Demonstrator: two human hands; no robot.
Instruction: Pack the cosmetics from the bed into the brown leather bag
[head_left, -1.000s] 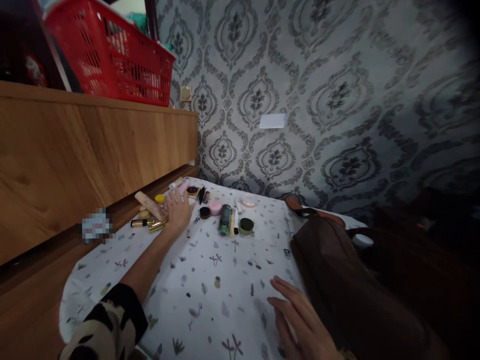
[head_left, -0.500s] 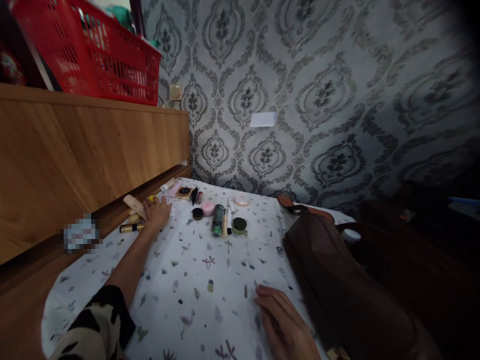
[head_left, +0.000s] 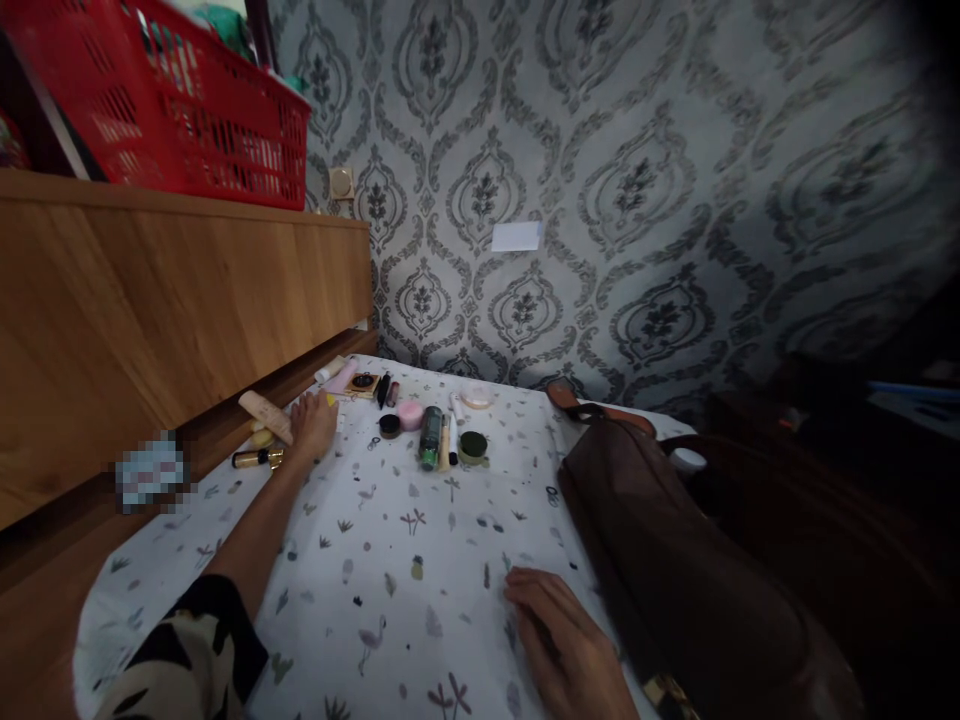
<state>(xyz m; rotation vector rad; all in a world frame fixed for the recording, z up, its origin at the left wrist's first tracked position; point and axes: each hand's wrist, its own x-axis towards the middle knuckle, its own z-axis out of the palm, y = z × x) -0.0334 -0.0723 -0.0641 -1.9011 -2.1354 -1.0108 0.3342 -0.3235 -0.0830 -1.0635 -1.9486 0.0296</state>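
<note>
Green bottle (head_left: 430, 437) lay on the white printed cloth (head_left: 405, 580); used it as reference. Hands were well apart. Left hand (head_left: 313, 428) was out left of the bottle, back up, fingers bent down among the cosmetics; fingertips hidden, so couldn't tell whether they gripped anything. Small yellow item (head_left: 331, 399) showed at the fingers, left of the bottle, mostly covered. Beige tube (head_left: 264, 414) lay farther left of the bottle, one end right at the left hand. Gold-and-black tube (head_left: 250, 458) sat also far left of the bottle, nearer the camera than the beige tube.

Right hand (head_left: 556, 640) was right of the bottle and much nearer the camera, over the cloth; fingers loosely bent, not clenched. Contact with cloth unclear.

Pink jar (head_left: 410, 415) was just left of the bottle, dark jar (head_left: 389, 427) next along on that side. Cream tube (head_left: 444, 443) and white tube (head_left: 453, 436) lay just right of the bottle, then dark green jar (head_left: 473, 446). Square compact (head_left: 363, 383) was behind and left of the bottle. Brown bag (head_left: 660, 540) lay well right of the bottle; red basket (head_left: 202, 140) stood on the wooden cabinet (head_left: 187, 320), left of and above the bottle.
</note>
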